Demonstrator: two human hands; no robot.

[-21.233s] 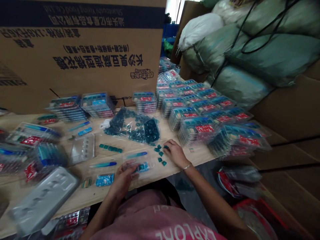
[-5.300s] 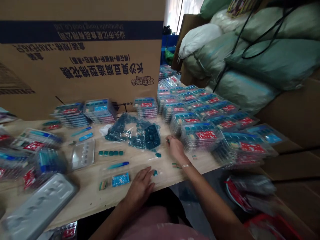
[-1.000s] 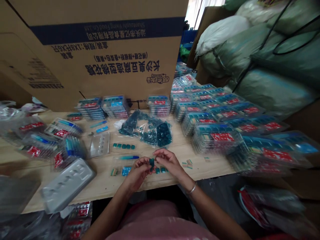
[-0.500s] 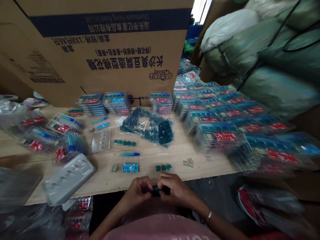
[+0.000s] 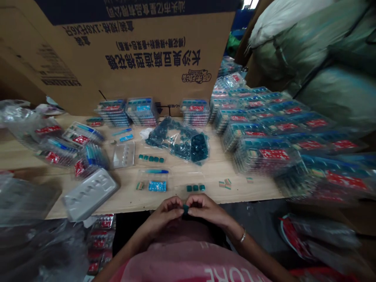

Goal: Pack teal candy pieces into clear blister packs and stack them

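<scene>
At the table's front edge, above my lap, my left hand (image 5: 168, 212) and my right hand (image 5: 207, 211) meet, both closed at the fingertips on one small dark green cube (image 5: 185, 209). Just beyond them, three similar green cubes (image 5: 196, 188) sit in a row. To their left lies a clear plastic tray (image 5: 172, 178) with a blue pen (image 5: 157, 171), a blue printed packet (image 5: 157, 186) and small striped pieces (image 5: 140, 186) in it. Farther back is another row of green cubes (image 5: 151, 158). Behind that, a clear bag (image 5: 178, 143) spills over with more of the dark green cubes.
Stacks of filled clear packs (image 5: 264, 152) cover the right side. A large cardboard box (image 5: 141, 74) stands at the back with smaller stacks (image 5: 142, 111) before it. Grey trays (image 5: 91, 194) and loose packs lie left. Striped pieces (image 5: 225, 183) lie right of the cubes.
The camera view has tilted down, so the table sits higher in the picture. My hands have lifted slightly, and the green cube between my fingertips now shows more clearly.
</scene>
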